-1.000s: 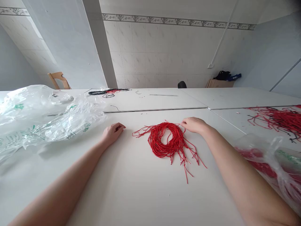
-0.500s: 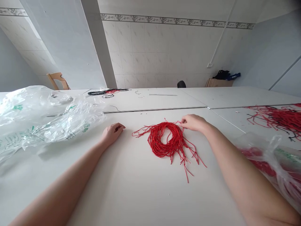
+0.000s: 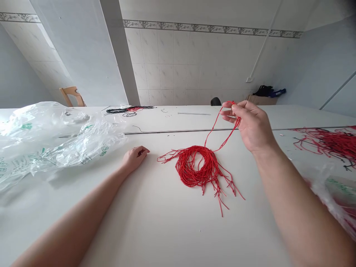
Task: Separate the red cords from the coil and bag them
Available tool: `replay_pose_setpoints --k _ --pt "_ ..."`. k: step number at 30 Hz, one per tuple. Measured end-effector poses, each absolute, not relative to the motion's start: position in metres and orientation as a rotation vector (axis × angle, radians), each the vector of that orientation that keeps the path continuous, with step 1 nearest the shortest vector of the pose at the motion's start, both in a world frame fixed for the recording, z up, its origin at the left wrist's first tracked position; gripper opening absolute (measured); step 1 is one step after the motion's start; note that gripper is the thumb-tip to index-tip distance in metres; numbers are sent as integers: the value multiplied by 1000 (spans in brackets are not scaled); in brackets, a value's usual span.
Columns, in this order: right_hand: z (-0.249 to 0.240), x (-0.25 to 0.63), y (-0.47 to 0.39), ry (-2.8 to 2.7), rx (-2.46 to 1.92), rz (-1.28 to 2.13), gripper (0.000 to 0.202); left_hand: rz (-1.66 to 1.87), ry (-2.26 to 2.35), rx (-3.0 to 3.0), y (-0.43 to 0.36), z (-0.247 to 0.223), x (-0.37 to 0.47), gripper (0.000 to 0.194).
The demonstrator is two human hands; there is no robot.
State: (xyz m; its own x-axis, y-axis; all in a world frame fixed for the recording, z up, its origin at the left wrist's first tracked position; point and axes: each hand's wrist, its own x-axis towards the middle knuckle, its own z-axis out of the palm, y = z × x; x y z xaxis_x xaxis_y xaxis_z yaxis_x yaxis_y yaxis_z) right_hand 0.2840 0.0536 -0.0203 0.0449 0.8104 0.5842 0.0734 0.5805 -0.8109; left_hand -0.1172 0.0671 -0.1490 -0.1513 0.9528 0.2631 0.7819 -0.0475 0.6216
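A coiled bundle of thin red braided cords [image 3: 183, 168] lies on the white table [image 3: 167, 230], its loose ends fanning out left and lower right. My right hand [image 3: 251, 124] is raised above and to the right of the bundle. Thumb and forefinger pinch a red cord [image 3: 231, 134], which hangs in two strands down to the top of the coil. Its other fingers are loosely bent. To the left of the bundle, my left hand [image 3: 135, 157] rests on the table with its fingers curled in and nothing visible in them.
Crumpled clear plastic bags [image 3: 63, 144] cover the left side. More red and black cords [image 3: 330, 142] are spread at the right, above another plastic bag [image 3: 330, 193] partly behind my forearm. Black cords [image 3: 119, 110] and a clear strip [image 3: 194, 114] lie farther back.
My right hand has risen from beside the coil, drawing a red cord up and partly out of the bundle. My left hand stays where it was on the table.
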Motion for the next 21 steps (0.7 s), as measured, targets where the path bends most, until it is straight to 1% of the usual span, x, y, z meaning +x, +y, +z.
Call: replay_pose_setpoints --k 3,5,8,9,11,13,15,18,21 --pt "-17 277 46 -1481 -750 707 24 1080 1910 1802 62 -147 -105 23" --pt "-14 270 38 -1499 -713 775 23 1143 1826 1765 56 -145 -88 27" --pt "-9 259 23 -1537 -659 866 22 1148 1618 1717 39 -138 -53 44" --pt "-7 256 19 -1552 -646 875 23 1121 1534 1700 32 -134 -41 51" --pt "-6 252 12 -1578 -635 870 25 1001 1331 1646 17 -127 -19 58" --pt "-6 251 11 -1573 -652 860 24 909 981 1329 4 -121 -5 53" --pt "-7 252 14 -1540 -691 858 22 905 808 1101 -4 -115 1 44" --pt "-10 256 21 -1490 -735 880 22 1006 760 1020 -7 -109 -1 30" --pt "-12 260 27 -1452 -756 912 23 1072 741 1037 -6 -107 -5 25"
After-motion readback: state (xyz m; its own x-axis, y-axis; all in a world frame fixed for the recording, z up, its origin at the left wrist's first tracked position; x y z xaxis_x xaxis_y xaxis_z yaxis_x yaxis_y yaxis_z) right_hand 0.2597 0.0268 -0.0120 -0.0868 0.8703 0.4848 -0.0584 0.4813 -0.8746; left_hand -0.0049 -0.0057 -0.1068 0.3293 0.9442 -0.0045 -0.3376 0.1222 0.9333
